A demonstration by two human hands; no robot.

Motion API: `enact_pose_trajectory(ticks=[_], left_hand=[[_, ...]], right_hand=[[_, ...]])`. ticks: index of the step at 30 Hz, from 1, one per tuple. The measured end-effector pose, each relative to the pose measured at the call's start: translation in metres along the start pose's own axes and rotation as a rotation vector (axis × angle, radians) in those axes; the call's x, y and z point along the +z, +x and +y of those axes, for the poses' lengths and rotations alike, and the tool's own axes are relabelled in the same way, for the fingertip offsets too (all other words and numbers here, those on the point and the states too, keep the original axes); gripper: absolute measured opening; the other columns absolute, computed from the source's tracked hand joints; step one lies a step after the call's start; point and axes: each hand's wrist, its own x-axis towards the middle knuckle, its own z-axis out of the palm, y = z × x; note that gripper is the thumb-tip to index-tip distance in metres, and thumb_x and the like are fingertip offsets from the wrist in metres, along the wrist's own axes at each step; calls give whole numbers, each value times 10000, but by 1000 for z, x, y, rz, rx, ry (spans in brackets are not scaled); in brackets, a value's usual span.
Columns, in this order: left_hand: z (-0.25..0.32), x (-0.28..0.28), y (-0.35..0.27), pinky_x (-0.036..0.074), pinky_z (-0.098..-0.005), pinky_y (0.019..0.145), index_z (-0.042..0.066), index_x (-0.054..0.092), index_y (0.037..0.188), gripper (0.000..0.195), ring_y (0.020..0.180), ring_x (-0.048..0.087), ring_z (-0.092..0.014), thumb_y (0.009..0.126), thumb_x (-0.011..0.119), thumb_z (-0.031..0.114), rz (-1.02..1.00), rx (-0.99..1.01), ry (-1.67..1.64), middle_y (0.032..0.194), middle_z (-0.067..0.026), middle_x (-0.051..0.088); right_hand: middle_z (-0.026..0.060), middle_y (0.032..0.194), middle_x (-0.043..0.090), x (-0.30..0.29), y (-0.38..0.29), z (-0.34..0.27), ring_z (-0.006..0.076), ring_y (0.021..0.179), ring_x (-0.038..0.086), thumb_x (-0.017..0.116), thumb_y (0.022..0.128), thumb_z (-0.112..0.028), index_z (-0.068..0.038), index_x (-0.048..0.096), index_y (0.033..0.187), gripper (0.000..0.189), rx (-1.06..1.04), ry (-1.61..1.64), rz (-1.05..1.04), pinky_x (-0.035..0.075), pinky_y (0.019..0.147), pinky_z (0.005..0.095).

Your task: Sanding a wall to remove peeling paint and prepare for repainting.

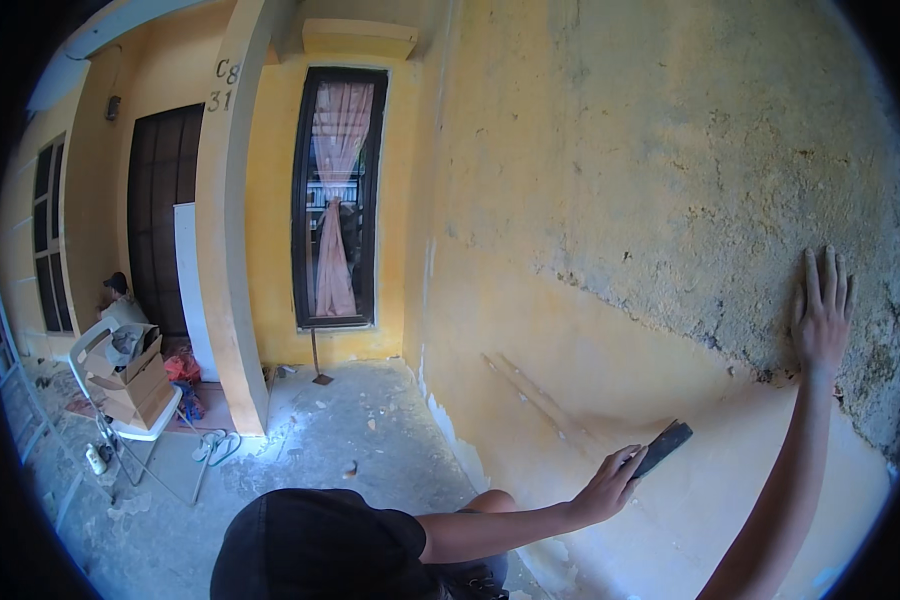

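Note:
My left hand (606, 486) is closed around the near end of a dark hand block (664, 448), perhaps a sanding block. The block is tilted up to the right at the smooth lower part of a yellow plastered wall (525, 330); whether it touches the wall I cannot tell. Against the rough, pitted plaster (735, 217) higher up lies my right hand (825, 322), flat with its fingers pointing up and holding nothing. A ragged edge separates this grey, crumbling area from the smoother surface below. My dark sleeve and bent knee show at the bottom.
On a folding chair (157, 427) stands a cardboard box (139, 382). Another person (124, 306) in a cap crouches behind it. Sandals (216, 445) lie beside a pillar (229, 225) bearing painted characters. A long-handled scraper (319, 375) leans below the window (337, 195).

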Motion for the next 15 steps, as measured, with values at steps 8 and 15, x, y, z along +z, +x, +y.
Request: enact_pose_trajectory(ticks=[8,15], left_hand=[[10,-11,14,431,-413,1005,7,407,1416,554,1221,449,-346,898,601,33,79,91,30,1315,-178,414],[1,3,3,425,-418,1004,14,374,1430,550,1210,449,-357,916,569,18,74,-11,-60,1266,-196,416]], right_hand=[[53,1556,320,1,-1,5,237,1448,270,411,1015,-276,-217,360,1497,488,23,-21,-25,192,1206,433],[-4,1567,299,-5,7,2,190,1454,256,394,1029,-308,-268,320,1513,491,44,-183,-175,182,1216,406]])
